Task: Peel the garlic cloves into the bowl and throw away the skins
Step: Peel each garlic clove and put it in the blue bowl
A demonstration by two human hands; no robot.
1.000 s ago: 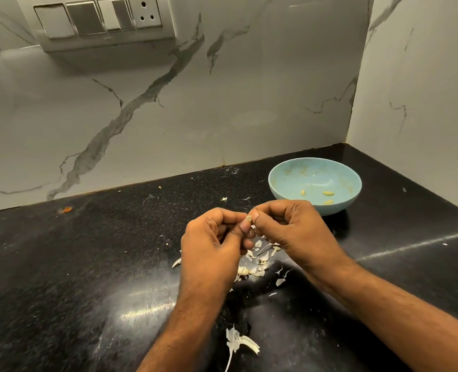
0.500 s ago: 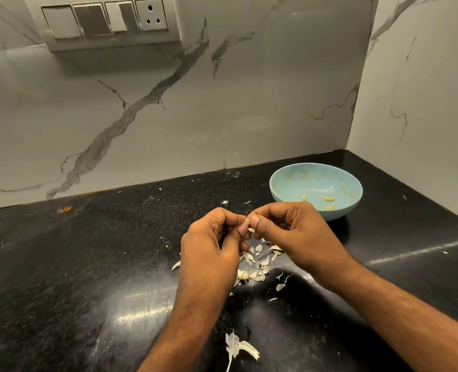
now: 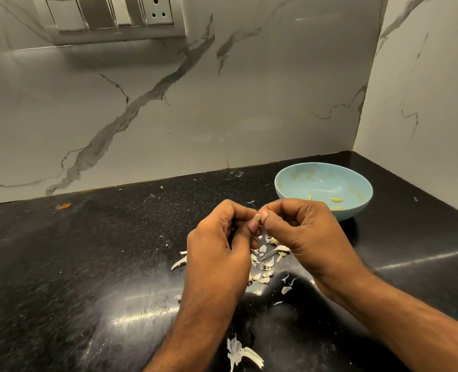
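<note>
A small garlic clove [image 3: 257, 217] is pinched at the centre of the frame between the fingertips of both hands. The left hand [image 3: 220, 253] is seen from the back, just left of centre, with its fingers curled inward and its thumb raised against the clove from the left. The right hand [image 3: 307, 237] is met from the right, its thumb and forefinger closed on the same clove, so that the clove sits exactly at the meeting point of the two grips, with only its pale tip exposed. Both hands are held above the black countertop [image 3: 75, 264].

Directly beneath the hands, slightly below centre, a scatter of garlic skins [image 3: 265, 264] is spread on the countertop. A larger piece of skin [image 3: 240, 351] is seen at the lower centre edge.

A light blue bowl [image 3: 297, 183] is placed to the upper right of the hands, near the corner of the marble walls. A few peeled cloves [image 3: 335, 200] are contained in it.

A switch panel [image 3: 110, 14] is mounted at the upper left.
</note>
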